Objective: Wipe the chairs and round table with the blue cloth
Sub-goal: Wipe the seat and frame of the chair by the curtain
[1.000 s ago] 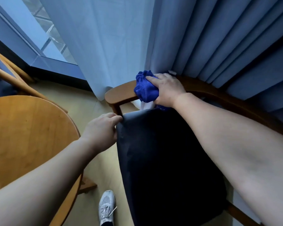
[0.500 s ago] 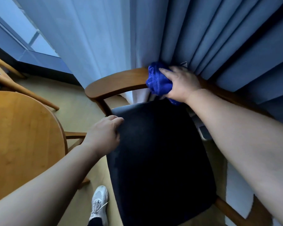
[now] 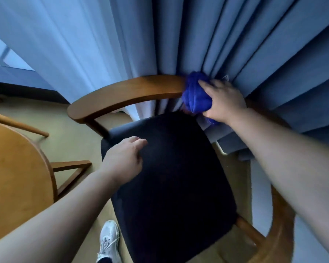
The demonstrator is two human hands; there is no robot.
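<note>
Head view, looking down on a wooden chair [image 3: 125, 92] with a dark seat cushion [image 3: 175, 186], pushed back against heavy blue curtains [image 3: 235, 35]. Right hand [image 3: 223, 100] up at the curved back rail, grip closed around a bunched blue cloth [image 3: 196, 95], fingers wrapped over the top of it, cloth pressed against the rail at the point where the wood meets the curtain folds. Part of the cloth hanging out below the palm, toward the rear edge of the cushion. Left hand [image 3: 123, 160] resting on the near-left corner of the cushion, fingers curled loosely downward onto the fabric, holding nothing separate; cannot tell whether gripping the cushion edge or just pressing on it. Both forearms bare, reaching in from the bottom corners. Rail sweeping round from the left armrest end, behind the seat, and down the right side under the right forearm. To the left, round wooden surface [image 3: 17, 177] with part of its base frame showing beneath the edge, close beside the chair but not touching it. Paler sheer curtain [image 3: 65, 44] left of the blue ones, with a slice of window [image 3: 0, 52] at the far left. White sneaker [image 3: 109, 242] on the tan floor [image 3: 70, 135] at the bottom, just beside the front-left of the seat.
</note>
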